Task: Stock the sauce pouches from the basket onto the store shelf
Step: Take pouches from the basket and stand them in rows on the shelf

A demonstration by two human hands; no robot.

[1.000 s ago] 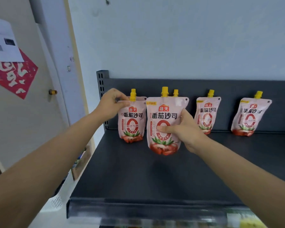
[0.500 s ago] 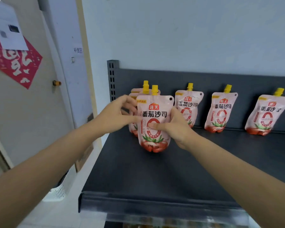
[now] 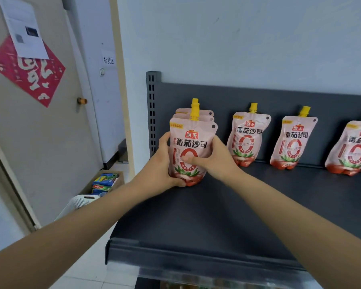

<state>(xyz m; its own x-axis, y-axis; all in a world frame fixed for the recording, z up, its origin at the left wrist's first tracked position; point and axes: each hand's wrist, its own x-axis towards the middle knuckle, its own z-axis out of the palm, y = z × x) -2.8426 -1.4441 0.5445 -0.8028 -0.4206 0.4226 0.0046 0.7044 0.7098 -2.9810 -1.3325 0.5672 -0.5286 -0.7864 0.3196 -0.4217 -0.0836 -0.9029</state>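
Both grips are closed on the same front sauce pouch. The left grip curls round its left edge and under its base, while the right grip lays its thumb across the printed front, with its fingers tucked behind the right edge. The pouch stands upright between them, its base touching the dark shelf, close to the shelf's left end and the slotted upright post.

Directly behind the grips, two more pouches stand pressed against the held one. Only their top edges and a yellow spout show above it.

To the right of the right grip, three further pouches lean singly against the shelf's back panel, spaced apart from one another. The farthest is cut off by the frame edge.

Below and to the left of the left grip, on the floor, sits a white basket, mostly hidden by the left forearm; what it holds cannot be seen. Just beyond it is a cardboard box of blue and green packets.

Farther left is a door with a red paper diamond, a white sheet overlapping its top corner.
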